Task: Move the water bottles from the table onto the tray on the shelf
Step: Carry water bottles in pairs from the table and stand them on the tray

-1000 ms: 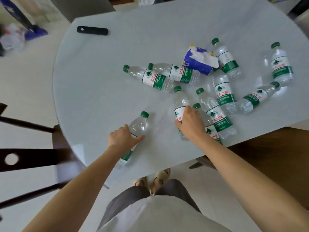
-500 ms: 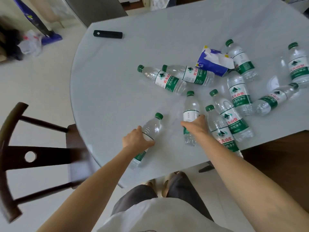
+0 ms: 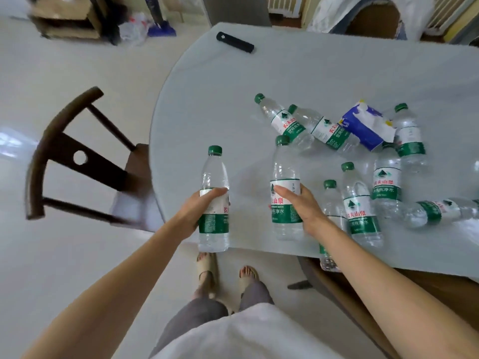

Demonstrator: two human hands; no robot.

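Nearest, the left hand grips a clear plastic water bottle with a green cap and green-and-white label around its middle, upright at the edge of the pale round table. Just beside it, the right hand grasps a second bottle of the same kind, also upright. Either smooth, full bottle could slip during the carry, since each is held one-handed. Behind them, the remaining bottles lie crowded around a blue tissue pack; a nudge from an arm could roll one off the rim. Farther off lies a black remote. The tray and shelf are not in view.
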